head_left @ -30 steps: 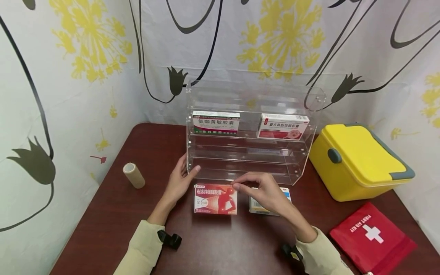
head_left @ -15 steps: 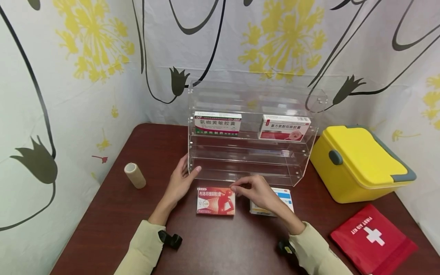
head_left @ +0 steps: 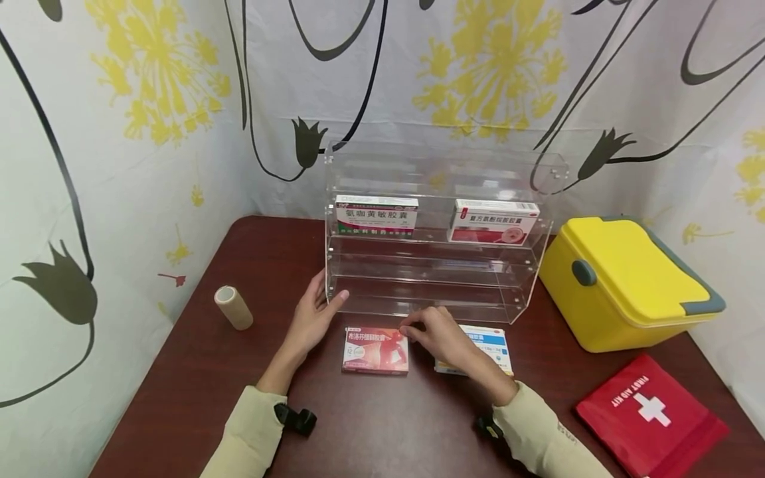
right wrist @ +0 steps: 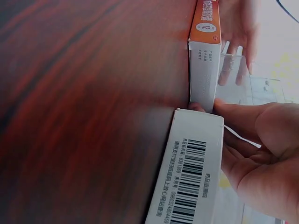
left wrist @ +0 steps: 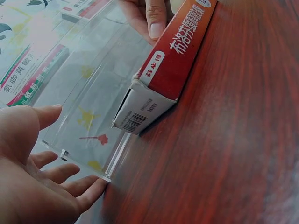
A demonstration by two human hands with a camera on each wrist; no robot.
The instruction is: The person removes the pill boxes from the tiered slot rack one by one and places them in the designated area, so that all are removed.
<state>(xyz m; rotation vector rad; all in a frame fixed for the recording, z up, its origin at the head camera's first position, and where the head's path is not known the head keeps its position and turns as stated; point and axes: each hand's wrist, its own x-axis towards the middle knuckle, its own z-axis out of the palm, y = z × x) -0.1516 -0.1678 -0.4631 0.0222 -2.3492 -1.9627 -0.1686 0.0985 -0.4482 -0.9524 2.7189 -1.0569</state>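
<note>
My right hand (head_left: 439, 334) pinches the upper right corner of a red ibuprofen capsule box (head_left: 373, 355), which lies in front of the clear acrylic rack (head_left: 418, 302). In the left wrist view, my right thumb is at the box's (left wrist: 187, 46) far edge. My left hand (head_left: 313, 315) is at the rack's lower left side panel, fingers outside it and thumb spread apart; in the left wrist view its fingertips reach the panel's edge. A white and blue medicine box (head_left: 493, 345) lies partly hidden under my right hand; its barcoded end (right wrist: 189, 177) shows in the right wrist view.
Two medicine boxes, one green and white (head_left: 376, 218) and one red and white (head_left: 493, 222), stand on an upper tier. At right are a yellow lidded box (head_left: 621, 285) and a red first aid pouch (head_left: 651, 415). A beige roll (head_left: 234, 308) stands at left.
The red box has come down slightly towards the table with my right hand at its corner. My right forearm has shifted left, uncovering more of the white and blue box. My left hand stays put.
</note>
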